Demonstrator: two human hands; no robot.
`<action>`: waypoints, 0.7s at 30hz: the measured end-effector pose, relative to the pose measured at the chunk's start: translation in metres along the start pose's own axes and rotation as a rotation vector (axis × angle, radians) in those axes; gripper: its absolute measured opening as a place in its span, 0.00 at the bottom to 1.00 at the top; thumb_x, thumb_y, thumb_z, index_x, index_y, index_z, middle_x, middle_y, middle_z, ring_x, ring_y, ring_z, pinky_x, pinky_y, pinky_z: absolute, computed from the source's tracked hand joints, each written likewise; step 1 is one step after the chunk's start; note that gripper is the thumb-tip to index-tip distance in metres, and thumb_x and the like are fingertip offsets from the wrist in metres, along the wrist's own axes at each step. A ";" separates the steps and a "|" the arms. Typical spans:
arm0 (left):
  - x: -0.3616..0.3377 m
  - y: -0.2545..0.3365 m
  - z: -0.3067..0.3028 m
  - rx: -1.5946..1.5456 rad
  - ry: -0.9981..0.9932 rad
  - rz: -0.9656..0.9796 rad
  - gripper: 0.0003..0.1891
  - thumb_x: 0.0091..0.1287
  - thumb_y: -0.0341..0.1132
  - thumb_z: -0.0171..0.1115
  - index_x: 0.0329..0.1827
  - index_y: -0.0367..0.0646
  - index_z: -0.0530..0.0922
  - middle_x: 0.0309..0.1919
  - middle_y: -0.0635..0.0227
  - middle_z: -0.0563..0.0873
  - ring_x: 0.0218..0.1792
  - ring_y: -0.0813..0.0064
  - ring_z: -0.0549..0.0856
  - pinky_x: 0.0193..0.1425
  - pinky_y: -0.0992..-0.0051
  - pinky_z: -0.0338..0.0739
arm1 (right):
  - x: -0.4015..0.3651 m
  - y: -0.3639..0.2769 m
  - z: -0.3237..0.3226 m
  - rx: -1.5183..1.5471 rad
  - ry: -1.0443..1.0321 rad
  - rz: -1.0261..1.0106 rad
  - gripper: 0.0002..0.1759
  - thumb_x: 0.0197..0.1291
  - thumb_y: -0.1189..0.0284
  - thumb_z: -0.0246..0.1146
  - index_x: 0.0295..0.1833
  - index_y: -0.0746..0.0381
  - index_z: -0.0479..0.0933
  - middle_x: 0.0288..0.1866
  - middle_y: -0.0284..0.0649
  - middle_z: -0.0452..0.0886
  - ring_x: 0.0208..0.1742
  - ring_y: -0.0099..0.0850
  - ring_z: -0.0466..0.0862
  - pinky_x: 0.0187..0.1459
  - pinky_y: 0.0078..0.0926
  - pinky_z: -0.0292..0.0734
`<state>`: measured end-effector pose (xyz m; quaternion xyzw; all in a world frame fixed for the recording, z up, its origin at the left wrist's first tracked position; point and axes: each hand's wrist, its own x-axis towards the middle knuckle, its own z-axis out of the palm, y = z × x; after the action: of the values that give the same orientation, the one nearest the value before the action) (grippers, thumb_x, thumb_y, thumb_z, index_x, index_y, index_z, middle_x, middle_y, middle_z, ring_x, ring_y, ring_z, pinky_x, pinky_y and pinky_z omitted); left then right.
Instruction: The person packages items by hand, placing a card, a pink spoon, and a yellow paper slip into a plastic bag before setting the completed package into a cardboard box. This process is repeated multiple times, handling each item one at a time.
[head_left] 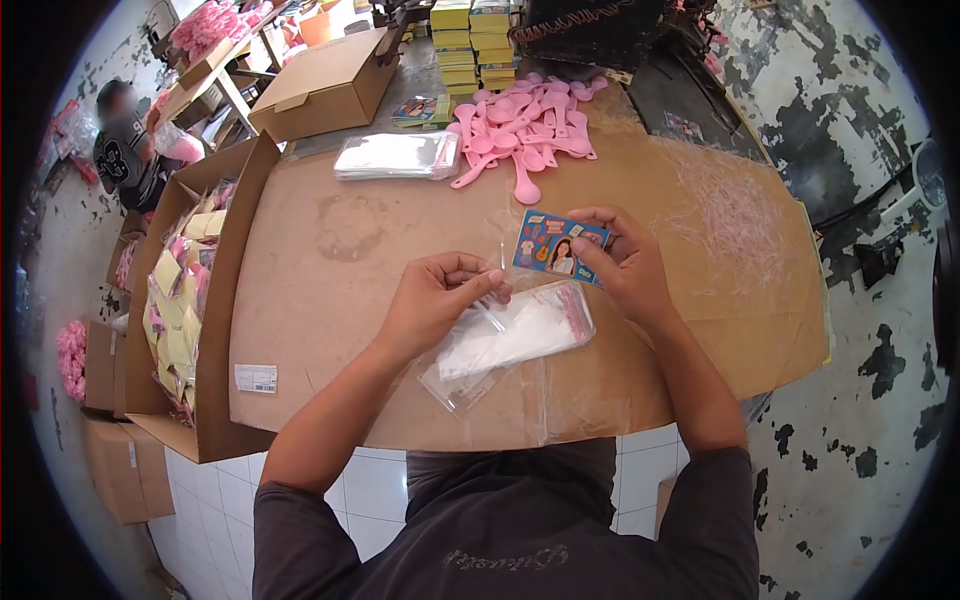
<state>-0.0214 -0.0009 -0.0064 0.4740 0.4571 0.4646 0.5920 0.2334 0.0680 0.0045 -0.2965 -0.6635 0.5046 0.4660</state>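
My right hand [630, 262] is closed on a blue printed card [548, 243], thumb on its face and fingers behind. My left hand [447, 292] is pinched on a clear plastic bag [503, 252], hard to make out because it is see-through; it stands close to the card's left edge. Below both hands a stack of clear plastic bags [520, 335] lies on the cardboard-covered table [330, 310]. Farther off is a heap of pink plastic spoons [525, 125], with a second stack of clear bags [397, 156] to its left.
At the left edge stands an open carton [205, 400] full of packed bags. Behind are a closed cardboard box [325, 85] and stacks of cards [455, 45]. Thin plastic strips [735, 215] lie on the right. Another person [130, 150] is at the far left.
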 end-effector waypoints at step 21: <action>-0.007 -0.003 0.009 0.116 0.014 0.078 0.12 0.79 0.32 0.65 0.56 0.32 0.82 0.42 0.65 0.92 0.41 0.85 0.88 0.44 0.82 0.83 | -0.004 -0.010 0.017 -0.366 -0.335 -0.148 0.16 0.72 0.72 0.66 0.61 0.65 0.82 0.54 0.45 0.85 0.53 0.31 0.85 0.55 0.30 0.79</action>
<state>-0.0132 -0.0096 -0.0070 0.5219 0.4685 0.4632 0.5419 0.2207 0.0548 0.0112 -0.2387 -0.8316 0.3829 0.3238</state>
